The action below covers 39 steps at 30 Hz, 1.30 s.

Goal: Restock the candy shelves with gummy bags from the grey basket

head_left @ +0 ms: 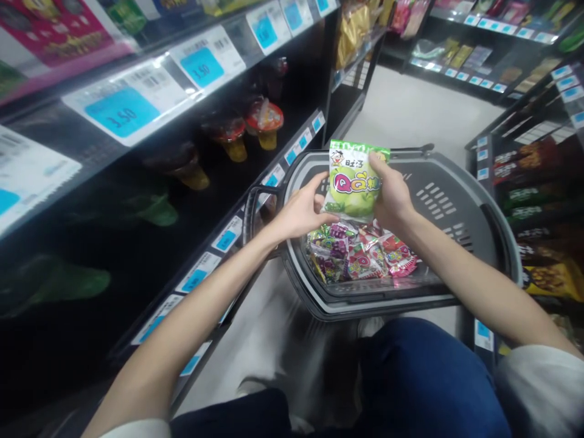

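Note:
My right hand [393, 190] grips a green and white bag of gummy candy [353, 185] by its right side, thumb across the front. At the bag's left edge, my left hand [305, 210] has its fingers curled round, with the index finger partly hidden behind it and the thumb by the lower corner. The bag is held upright above a grey shopping basket [472, 191]. Inside the basket, several smaller-looking purple, red and pink candy bags [365, 257] lie heaped at the left end.
A dark shelf on the left carries price labels [201, 67] and, further in, jelly cups [266, 121]. Its lower label rail [228, 234] runs close beside the basket. Snack packs [547, 283] stand on the right shelf. Pale floor [410, 106] stretches beyond the basket.

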Each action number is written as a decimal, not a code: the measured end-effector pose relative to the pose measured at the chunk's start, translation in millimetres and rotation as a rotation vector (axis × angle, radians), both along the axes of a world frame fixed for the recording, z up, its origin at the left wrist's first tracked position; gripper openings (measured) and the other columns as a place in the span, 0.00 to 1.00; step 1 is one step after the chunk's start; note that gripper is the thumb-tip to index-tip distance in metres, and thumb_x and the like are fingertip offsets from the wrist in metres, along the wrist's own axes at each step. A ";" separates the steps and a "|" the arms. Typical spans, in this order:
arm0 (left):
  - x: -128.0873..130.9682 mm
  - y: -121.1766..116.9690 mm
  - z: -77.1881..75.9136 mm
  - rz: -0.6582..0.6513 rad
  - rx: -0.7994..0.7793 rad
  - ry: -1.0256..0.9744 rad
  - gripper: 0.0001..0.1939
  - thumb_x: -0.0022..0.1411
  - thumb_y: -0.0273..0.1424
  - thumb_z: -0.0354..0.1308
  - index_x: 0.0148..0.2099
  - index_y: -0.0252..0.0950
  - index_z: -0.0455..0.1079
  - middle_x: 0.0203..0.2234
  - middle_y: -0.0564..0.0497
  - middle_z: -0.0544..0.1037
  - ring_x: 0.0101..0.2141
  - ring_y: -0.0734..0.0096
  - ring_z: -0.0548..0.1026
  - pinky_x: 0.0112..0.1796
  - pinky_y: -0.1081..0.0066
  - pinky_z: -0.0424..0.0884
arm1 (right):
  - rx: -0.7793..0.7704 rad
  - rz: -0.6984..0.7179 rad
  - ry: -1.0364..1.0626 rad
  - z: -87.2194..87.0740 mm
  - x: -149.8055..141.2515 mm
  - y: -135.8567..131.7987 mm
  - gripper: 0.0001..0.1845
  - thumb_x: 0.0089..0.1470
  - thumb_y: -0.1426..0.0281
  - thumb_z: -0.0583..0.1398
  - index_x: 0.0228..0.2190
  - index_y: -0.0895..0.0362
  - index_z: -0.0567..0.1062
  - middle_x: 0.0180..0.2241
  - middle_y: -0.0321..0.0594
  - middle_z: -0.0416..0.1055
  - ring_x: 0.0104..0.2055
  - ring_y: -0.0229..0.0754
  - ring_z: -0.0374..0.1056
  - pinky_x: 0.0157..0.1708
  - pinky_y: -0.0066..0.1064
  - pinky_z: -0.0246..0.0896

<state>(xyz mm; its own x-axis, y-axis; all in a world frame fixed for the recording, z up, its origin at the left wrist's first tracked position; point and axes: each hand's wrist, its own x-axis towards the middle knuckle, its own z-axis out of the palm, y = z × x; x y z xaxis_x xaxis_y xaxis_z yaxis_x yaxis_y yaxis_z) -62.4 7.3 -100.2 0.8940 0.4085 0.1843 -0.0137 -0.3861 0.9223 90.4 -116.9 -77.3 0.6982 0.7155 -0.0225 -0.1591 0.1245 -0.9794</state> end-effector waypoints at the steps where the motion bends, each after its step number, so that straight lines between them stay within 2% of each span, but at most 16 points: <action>1: 0.0 0.7 -0.5 -0.033 0.021 0.021 0.46 0.50 0.31 0.71 0.68 0.39 0.56 0.36 0.49 0.80 0.32 0.66 0.78 0.39 0.62 0.77 | 0.000 -0.005 0.025 0.3 -0.5 0.2 0.26 0.57 0.49 0.61 0.46 0.56 0.76 0.36 0.42 0.78 0.44 0.50 0.76 0.48 0.48 0.74; 4: 0.2 2.4 -1.1 -0.094 0.084 0.076 0.50 0.52 0.31 0.71 0.71 0.38 0.50 0.29 0.52 0.79 0.29 0.66 0.78 0.34 0.65 0.75 | 0.010 -0.023 0.079 2.3 -3.0 0.9 0.25 0.56 0.49 0.63 0.46 0.54 0.76 0.36 0.42 0.79 0.44 0.50 0.76 0.47 0.46 0.74; 14: 0.7 3.4 -3.6 -0.105 0.160 0.014 0.49 0.52 0.30 0.71 0.70 0.37 0.50 0.25 0.56 0.78 0.25 0.69 0.76 0.29 0.69 0.70 | 0.001 -0.037 0.107 5.9 -5.5 -0.8 0.23 0.56 0.51 0.64 0.44 0.55 0.76 0.36 0.42 0.78 0.44 0.50 0.76 0.46 0.46 0.74; 39: -2.4 -0.4 6.2 -0.094 0.085 0.132 0.52 0.50 0.34 0.72 0.72 0.38 0.49 0.26 0.54 0.78 0.27 0.66 0.77 0.33 0.65 0.72 | -0.042 -0.038 0.146 7.6 -5.7 -1.0 0.22 0.55 0.52 0.64 0.43 0.55 0.76 0.36 0.43 0.79 0.43 0.50 0.76 0.45 0.46 0.75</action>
